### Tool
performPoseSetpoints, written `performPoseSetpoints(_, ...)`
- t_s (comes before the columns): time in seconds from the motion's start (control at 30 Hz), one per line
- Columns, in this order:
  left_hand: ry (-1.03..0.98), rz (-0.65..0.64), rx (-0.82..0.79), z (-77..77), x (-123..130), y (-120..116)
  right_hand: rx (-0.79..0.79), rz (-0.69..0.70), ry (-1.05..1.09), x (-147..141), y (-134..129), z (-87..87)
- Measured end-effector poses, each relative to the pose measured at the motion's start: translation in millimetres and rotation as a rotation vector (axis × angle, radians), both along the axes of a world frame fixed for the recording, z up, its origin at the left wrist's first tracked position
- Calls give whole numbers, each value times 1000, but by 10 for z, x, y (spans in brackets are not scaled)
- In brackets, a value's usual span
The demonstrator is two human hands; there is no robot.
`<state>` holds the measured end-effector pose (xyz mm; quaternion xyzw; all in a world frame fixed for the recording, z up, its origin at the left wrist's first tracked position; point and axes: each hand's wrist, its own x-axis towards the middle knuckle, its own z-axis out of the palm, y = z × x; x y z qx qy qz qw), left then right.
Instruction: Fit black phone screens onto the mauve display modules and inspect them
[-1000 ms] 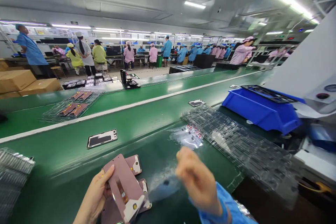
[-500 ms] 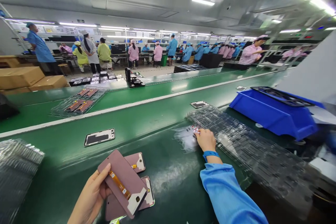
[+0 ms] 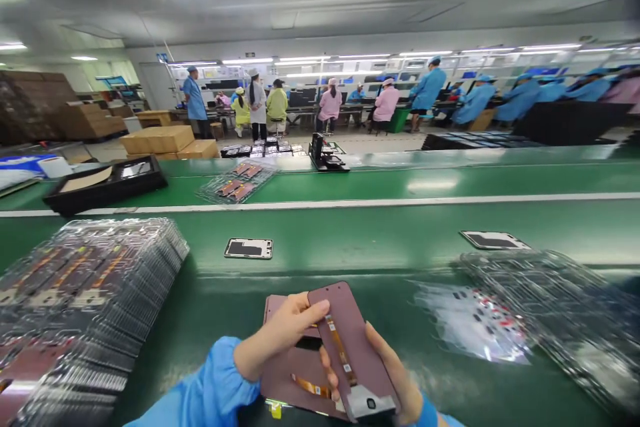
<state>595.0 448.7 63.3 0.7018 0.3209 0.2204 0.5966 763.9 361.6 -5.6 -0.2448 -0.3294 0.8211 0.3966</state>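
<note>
My left hand [image 3: 286, 332] grips a mauve-backed phone screen [image 3: 357, 340] by its left edge, thumb on top and fingers underneath. An orange ribbon cable runs along the back of this tilted panel. Against its right edge rests my right hand [image 3: 397, 370], thumb along the side; the other fingers are largely hidden. Beneath the held panel, more mauve phone screens [image 3: 280, 377] lie overlapping on the green bench, one with a yellow tab at its lower edge. To the right lie clear plastic films [image 3: 465, 323] with small red and dark tabs.
A tall stack of clear trays [image 3: 155, 287] holding screens stands at left. Clear empty trays [image 3: 555, 293] spread at right. Phone frames [image 3: 249, 249] lie on the green belt. Farther back are a tray of screens [image 3: 205, 195], a black fixture [image 3: 325, 157] and a black box [image 3: 105, 197]. People work beyond.
The view has swung left. My right hand has left the tabbed films and come to the phone screen in my left hand. The held screen now points more upright.
</note>
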Motion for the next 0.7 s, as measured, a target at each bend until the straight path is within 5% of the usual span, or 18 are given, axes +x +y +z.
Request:
performPoseSetpoints(0.1,361,63,347,9,-275,538,19,-124,124,78,79,-101)
performPoseSetpoints(0.23,826,272,498,-47,-749,1385,54,-235,143,234,194,-166)
performPoseSetpoints(0.33,1128,368,557,-138,-1013,1811,57,-225,124,254,232,-168)
performPoseSetpoints(0.5,1362,336,609,-286,-1266,2100,80,-250,176,258,283,-200)
performPoseSetpoints(0.7,1384,310,616,-373,-1317,2185,73,-223,268,322,295,-258)
